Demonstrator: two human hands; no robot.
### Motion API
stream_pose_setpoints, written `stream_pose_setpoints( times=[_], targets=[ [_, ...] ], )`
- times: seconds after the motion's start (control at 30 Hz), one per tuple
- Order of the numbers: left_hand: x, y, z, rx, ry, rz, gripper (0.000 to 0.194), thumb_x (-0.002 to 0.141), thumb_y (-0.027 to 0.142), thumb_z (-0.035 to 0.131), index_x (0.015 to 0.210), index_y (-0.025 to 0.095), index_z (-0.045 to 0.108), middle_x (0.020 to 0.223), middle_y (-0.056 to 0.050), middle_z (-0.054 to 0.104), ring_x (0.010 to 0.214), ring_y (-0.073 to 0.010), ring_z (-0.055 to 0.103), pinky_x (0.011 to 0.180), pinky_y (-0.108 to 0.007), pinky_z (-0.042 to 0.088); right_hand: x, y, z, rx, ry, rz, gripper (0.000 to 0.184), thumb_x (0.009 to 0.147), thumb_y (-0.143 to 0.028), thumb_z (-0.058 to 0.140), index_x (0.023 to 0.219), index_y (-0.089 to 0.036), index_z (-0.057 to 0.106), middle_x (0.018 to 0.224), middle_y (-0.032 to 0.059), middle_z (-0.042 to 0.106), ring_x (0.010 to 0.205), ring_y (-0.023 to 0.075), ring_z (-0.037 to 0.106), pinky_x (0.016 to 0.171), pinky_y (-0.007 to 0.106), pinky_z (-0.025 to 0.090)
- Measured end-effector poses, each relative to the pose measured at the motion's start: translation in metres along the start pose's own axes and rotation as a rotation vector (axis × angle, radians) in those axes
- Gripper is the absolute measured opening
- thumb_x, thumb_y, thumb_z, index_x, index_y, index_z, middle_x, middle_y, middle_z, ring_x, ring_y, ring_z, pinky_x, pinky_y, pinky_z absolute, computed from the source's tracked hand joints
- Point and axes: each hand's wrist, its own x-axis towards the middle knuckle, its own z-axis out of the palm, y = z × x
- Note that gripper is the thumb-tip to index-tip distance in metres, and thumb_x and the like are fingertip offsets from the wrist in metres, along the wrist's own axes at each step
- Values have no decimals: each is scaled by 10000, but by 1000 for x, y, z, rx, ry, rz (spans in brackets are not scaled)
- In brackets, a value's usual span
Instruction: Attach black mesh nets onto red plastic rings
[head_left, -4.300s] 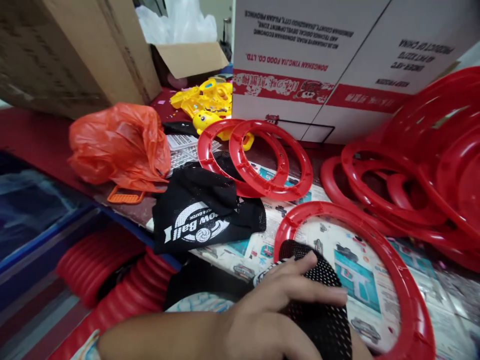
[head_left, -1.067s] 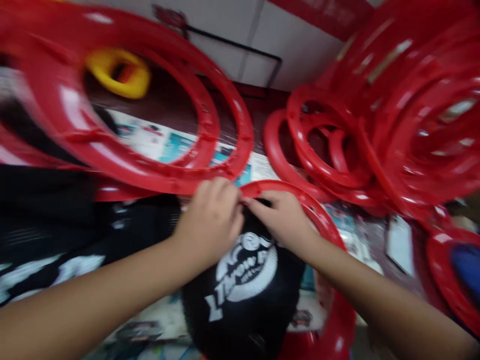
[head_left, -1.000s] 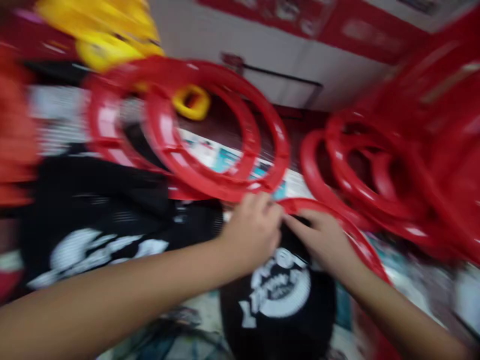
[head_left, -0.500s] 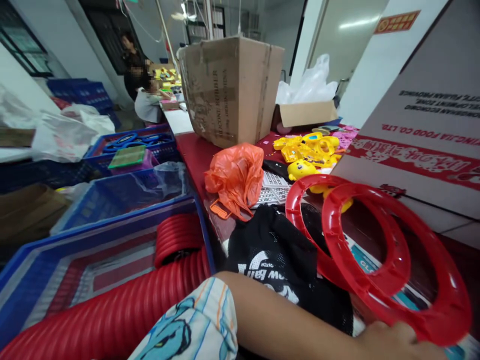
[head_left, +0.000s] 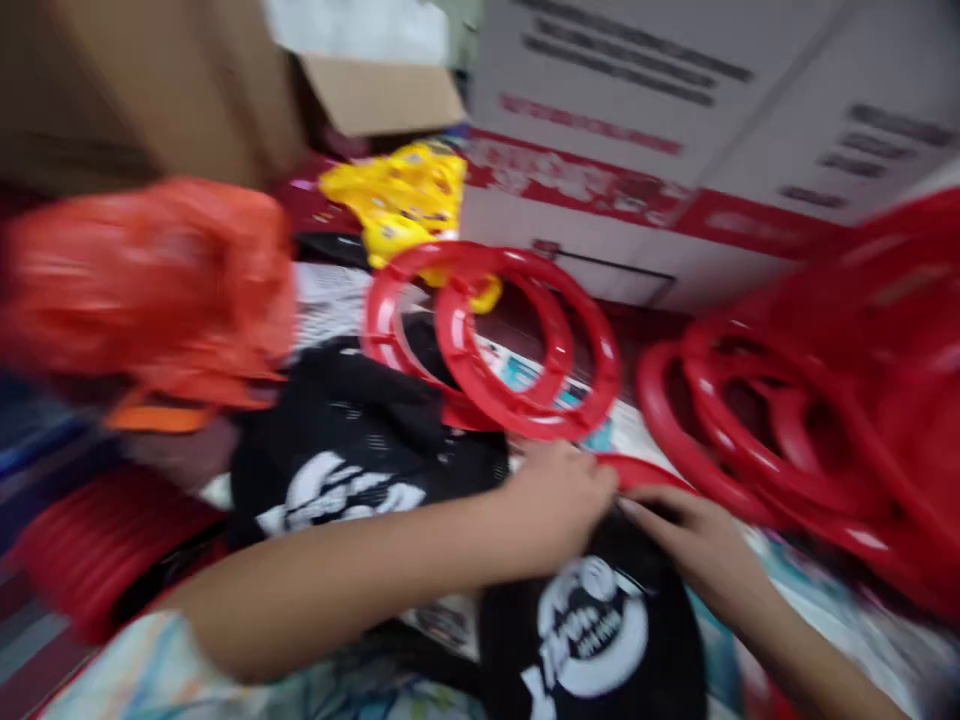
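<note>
A round piece of black fabric (head_left: 592,635) with white lettering lies in front of me. My left hand (head_left: 559,495) is closed at its upper edge, fingers curled over and partly hidden. On the other side of that edge, my right hand (head_left: 694,530) pinches the fabric between thumb and fingers. A red plastic ring (head_left: 649,472) shows just behind the fabric, between both hands. To the left lies a second black printed fabric piece (head_left: 360,450), partly under my left forearm. Two overlapping red rings (head_left: 517,410) rest just beyond my left hand.
More red rings (head_left: 742,440) are piled at the right. An orange plastic bag (head_left: 157,290) sits at the left, above ribbed red stacked parts (head_left: 112,560). Yellow plastic parts (head_left: 409,195) lie at the back, before a large printed carton (head_left: 600,110) and a brown box (head_left: 165,90).
The view has swung right and down to the work in front of me. My left hand, earlier by the rings, is now at the black fabric, and my right hand has come into view.
</note>
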Motion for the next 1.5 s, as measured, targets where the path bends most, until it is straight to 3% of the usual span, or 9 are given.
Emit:
stream_pose_setpoints(
  times=[0.1, 0.27, 0.57, 0.73, 1.17, 1.5],
  targets=[
    [-6, -4, 6, -90, -4, -61, 259, 781, 88, 483, 1010, 92, 605, 1034, -177, 648, 980, -334, 598, 849, -521, 514, -8, 0, 14, 138, -40, 56, 218, 821, -360, 621, 863, -197, 760, 829, 50, 750, 760, 206, 682, 710, 295, 525],
    [-8, -4, 24, -270, 48, -59, 200, 868, 149, 466, 1028, 138, 584, 1119, -129, 633, 1100, -268, 570, 982, -457, 487, -12, 8, 24, 165, 16, 44, 135, 869, -245, 622, 830, -177, 732, 803, 26, 733, 727, 155, 647, 678, 257, 474],
    [-11, 0, 30, -478, 99, -224, 174, 885, 220, 459, 1019, 172, 558, 1018, -88, 633, 981, -241, 592, 903, -453, 497, -4, -2, 23, 88, 86, 6, 136, 872, -189, 631, 773, -160, 720, 719, 5, 691, 659, 118, 588, 639, 236, 424],
    [-11, 0, 29, -487, 95, -236, 164, 894, 205, 401, 951, 171, 551, 963, -84, 633, 925, -232, 596, 856, -423, 490, 3, -4, 25, 59, 77, 35, 149, 854, -177, 648, 723, -157, 717, 654, -13, 658, 615, 102, 551, 615, 226, 395],
    [-12, -4, 33, -424, 83, -203, 119, 859, 191, 457, 947, 173, 536, 1006, -94, 620, 977, -253, 596, 889, -459, 501, 4, -6, 21, 38, 65, 46, 155, 835, -159, 654, 683, -152, 686, 634, -19, 639, 590, 94, 528, 595, 220, 379],
    [-15, -3, 41, -300, 169, -109, 227, 906, 199, 423, 980, 134, 627, 1108, -140, 611, 1010, -267, 612, 908, -467, 529, 4, -9, 22, -124, 61, 35, 140, 818, -143, 655, 682, -160, 679, 661, -6, 651, 615, 107, 541, 604, 233, 351]
  ],
)
